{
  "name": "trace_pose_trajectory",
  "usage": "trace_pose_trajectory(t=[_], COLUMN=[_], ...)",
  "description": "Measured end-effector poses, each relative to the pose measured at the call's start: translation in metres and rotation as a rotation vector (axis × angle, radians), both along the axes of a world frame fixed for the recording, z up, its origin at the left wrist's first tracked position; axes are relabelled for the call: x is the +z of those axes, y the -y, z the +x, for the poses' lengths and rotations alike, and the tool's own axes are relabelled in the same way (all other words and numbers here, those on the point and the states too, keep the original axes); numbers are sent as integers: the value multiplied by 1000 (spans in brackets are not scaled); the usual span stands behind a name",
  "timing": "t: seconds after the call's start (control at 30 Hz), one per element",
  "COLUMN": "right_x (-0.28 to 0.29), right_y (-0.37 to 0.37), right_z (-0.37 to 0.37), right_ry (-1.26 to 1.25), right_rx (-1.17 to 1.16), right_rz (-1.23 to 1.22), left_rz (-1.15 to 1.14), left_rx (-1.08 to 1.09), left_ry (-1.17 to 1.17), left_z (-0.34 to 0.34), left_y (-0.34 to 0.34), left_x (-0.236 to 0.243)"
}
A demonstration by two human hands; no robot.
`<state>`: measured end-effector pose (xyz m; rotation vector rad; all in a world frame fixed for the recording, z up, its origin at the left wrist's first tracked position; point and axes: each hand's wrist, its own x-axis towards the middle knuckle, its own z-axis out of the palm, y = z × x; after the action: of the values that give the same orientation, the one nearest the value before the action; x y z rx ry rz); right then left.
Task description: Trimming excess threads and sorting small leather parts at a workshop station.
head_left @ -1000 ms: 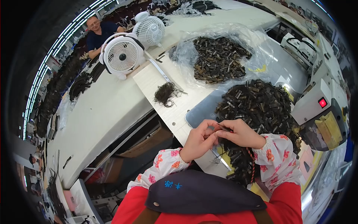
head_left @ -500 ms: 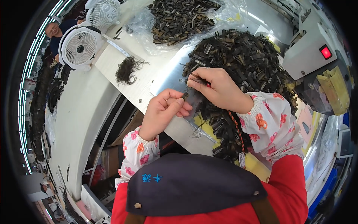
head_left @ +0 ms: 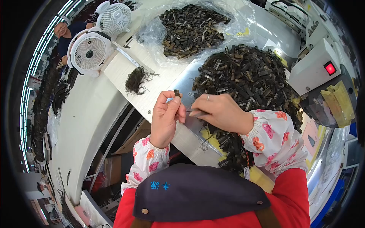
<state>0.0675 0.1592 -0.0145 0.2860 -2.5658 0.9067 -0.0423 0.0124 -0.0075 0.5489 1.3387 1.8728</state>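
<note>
My left hand (head_left: 166, 117) pinches a small dark folded fabric tab (head_left: 177, 93) upright between thumb and fingertips. To its right, my right hand (head_left: 220, 112) is closed round dark thread snips (head_left: 198, 113), mostly covered by the fingers. The fingertips of both hands are close together above a metal plate (head_left: 181, 84). Behind and to the right of my right hand lies a big heap of similar tabs (head_left: 243, 72) with loose threads. A striped cord (head_left: 248, 156) hangs below my right wrist, over the heap's near end.
Farther back, more tabs (head_left: 194, 32) lie on clear plastic sheeting (head_left: 150, 40). A tangle of dark threads (head_left: 137, 80) sits on the table's left part. Two white fans (head_left: 88, 53) stand at the far left, with another person beyond. At right is a machine housing with a lit red switch (head_left: 330, 68).
My left hand has turned upright, raising the tab. My right hand has moved nearer to me and rotated; the snips' red part is now hidden. The whole view has shifted slightly.
</note>
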Motion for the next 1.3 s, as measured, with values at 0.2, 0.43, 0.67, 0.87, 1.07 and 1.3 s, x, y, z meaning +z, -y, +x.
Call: trace_pose_trajectory(t=[0.2, 0.43, 0.67, 0.87, 1.07, 1.3], right_x=[14, 9, 6, 10, 6, -1], right_y=[-5, -6, -5, -6, -21, -18], right_z=[-4, -5, -5, -5, -9, -9], right_ry=[-195, -357, -358, -190, 47, -29], right_rx=[-344, -348, -306, -300, 27, -47], right_rz=[-11, 401, 364, -177, -353, -225], left_rz=[-108, -101, -160, -130, -69, -182], left_rx=[-59, -65, -93, -170, -417, -387], left_ry=[-69, -36, -94, 89, 323, 54], left_z=[3, 5, 8, 5, -6, 1], left_y=[0, -1, -1, 1, 2, 0], left_x=[2, 2, 0, -4, -7, -4])
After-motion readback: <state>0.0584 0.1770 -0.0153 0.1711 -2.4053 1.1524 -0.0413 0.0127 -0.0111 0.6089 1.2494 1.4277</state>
